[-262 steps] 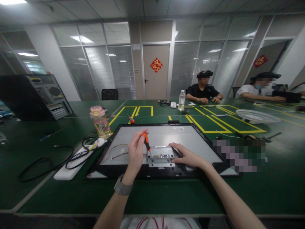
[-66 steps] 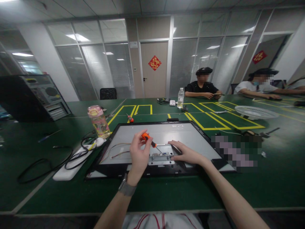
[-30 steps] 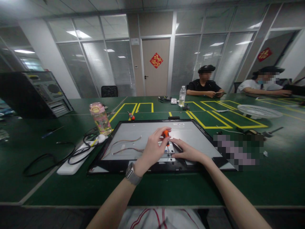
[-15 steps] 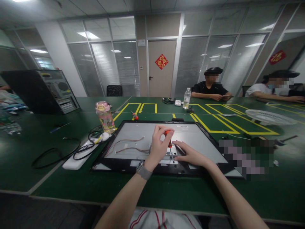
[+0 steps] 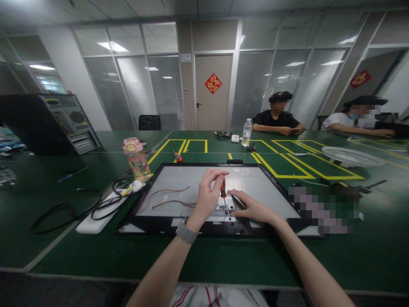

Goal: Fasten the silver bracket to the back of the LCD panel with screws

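Driving a screw, by the look of it: screwdriver [image 5: 223, 188] stood upright, tip on the bracket [image 5: 228, 208] at the near edge of the panel [image 5: 179, 177] on the bench [image 5: 79, 256]. Left hand [image 5: 207, 198] gripped its handle; right hand [image 5: 252, 207] lay open, flat by the bracket. Next move called for a seated tip and a steady bracket.

Panel [image 5: 179, 179] lies flat on table [image 5: 223, 256], centre, close to near edge. Wires [image 5: 166, 197] on panel's left half. Screwdriver [image 5: 223, 189] stands tip-down on panel's near-middle, in left hand [image 5: 207, 197]. Right hand [image 5: 252, 207] just right of it, resting on panel. Power strip [image 5: 99, 212] just left of panel; cable [image 5: 64, 211] loops over and left of strip. Drink bottle [image 5: 136, 160] behind strip, near panel's far-left corner. Computer case [image 5: 47, 123] far left, at back. Spare screwdriver [image 5: 177, 157] just behind panel. Water bottle [image 5: 246, 132] further back, beside a seated person [image 5: 277, 121]. Fan grille [image 5: 353, 155] far right, in front of second person [image 5: 354, 119].
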The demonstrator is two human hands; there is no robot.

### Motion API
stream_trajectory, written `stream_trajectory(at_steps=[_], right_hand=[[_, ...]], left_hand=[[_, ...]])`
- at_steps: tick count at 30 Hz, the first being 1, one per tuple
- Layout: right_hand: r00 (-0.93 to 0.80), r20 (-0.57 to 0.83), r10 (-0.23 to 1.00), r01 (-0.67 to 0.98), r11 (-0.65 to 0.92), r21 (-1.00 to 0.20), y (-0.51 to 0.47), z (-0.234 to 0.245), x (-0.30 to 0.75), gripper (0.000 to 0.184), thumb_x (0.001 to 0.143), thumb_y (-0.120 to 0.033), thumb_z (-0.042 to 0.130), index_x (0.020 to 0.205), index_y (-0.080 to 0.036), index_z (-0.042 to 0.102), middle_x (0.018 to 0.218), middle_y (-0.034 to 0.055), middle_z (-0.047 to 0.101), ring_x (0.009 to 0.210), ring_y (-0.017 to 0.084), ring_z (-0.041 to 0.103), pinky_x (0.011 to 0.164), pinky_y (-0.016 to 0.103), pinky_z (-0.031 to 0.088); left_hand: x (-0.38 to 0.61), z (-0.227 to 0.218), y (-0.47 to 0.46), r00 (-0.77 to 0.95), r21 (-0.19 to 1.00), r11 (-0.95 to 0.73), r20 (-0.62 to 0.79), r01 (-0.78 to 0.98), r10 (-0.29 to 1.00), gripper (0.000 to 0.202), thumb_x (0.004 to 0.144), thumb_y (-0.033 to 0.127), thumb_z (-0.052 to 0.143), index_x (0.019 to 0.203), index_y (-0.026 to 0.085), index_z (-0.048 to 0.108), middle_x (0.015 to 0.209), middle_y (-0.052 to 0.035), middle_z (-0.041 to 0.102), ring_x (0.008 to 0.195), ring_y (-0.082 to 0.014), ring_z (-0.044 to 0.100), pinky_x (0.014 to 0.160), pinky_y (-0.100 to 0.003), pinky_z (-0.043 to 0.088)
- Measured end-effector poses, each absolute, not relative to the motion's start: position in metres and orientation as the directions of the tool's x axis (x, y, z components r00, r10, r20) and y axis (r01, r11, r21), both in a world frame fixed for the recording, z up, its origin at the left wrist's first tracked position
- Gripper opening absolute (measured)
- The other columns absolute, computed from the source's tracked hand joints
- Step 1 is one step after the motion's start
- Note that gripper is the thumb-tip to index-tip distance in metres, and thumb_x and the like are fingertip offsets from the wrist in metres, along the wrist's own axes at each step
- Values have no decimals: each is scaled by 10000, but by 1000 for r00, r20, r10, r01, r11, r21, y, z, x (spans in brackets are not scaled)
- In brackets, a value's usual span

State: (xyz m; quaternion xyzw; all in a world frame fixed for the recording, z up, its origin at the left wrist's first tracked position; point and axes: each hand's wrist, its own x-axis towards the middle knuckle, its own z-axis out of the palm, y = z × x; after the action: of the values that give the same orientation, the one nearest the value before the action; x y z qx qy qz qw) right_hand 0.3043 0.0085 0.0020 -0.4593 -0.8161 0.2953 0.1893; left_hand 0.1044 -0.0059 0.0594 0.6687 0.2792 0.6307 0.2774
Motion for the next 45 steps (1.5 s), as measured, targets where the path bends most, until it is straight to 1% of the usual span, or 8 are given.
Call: stream_trajectory(at_steps=[3,8,14,21,26,32,38,45], right_hand=[[-499,32,866,648,397,-649,8,3,304,769,764,-514,673,1417,-199,416,1515,120,380,1414,314,299,1178,482,211],[-507,24,861,650,401,-645,9,0,306,768,778,-539,655,1421,-198,411,1504,120,395,1417,317,292,1176,484,219],[-514,67,855,635,432,-640,11,-5,308,737,778,-517,672,1409,-229,423,1496,114,402,1403,313,318,1173,509,208],[-510,82,856,618,430,-658,10,-2,306,734,756,-497,697,1388,-218,448,1469,123,439,1372,331,365,1156,511,245],[-516,76,853,624,435,-650,11,-3,307,738,762,-495,699,1392,-208,443,1463,128,443,1373,325,360,1150,506,257],[-527,83,846,617,448,-647,11,-3,307,738,775,-516,685,1398,-213,433,1481,122,419,1376,311,362,1160,485,250],[-535,97,839,613,464,-640,13,-5,308,716,782,-512,681,1392,-224,440,1466,116,439,1365,307,379,1151,483,271],[-525,78,848,632,450,-631,13,-6,309,749,774,-530,683,1408,-224,429,1487,116,419,1391,315,342,1159,498,259]], left_hand=[[104,61,-7,76,738,-675,673,-6,736,264,947,195,445,978,191,706,902,-55,640,900,-181,605,835,-312,467],[104,61,-6,45,722,-691,689,33,723,148,878,214,592,928,203,732,910,-45,589,859,-162,588,779,-274,473],[103,57,-2,63,757,-653,653,-26,755,264,934,172,457,1032,188,701,960,-57,648,910,-167,612,827,-285,459],[105,57,-4,12,738,-675,674,16,738,142,878,218,587,906,191,724,880,-36,598,835,-152,587,760,-249,460],[105,57,-7,53,776,-631,631,-24,774,251,939,211,464,1036,179,692,964,-64,673,897,-167,629,803,-269,475],[108,54,-6,83,813,-579,582,-55,809,267,948,244,459,1082,187,683,977,-63,724,920,-176,653,827,-280,482],[110,57,-9,44,803,-594,595,-39,802,197,903,252,542,982,178,707,914,-61,737,865,-172,666,805,-277,499],[108,57,-6,21,820,-571,572,-24,820,191,898,237,524,951,170,695,889,-63,742,859,-178,678,808,-287,498]])
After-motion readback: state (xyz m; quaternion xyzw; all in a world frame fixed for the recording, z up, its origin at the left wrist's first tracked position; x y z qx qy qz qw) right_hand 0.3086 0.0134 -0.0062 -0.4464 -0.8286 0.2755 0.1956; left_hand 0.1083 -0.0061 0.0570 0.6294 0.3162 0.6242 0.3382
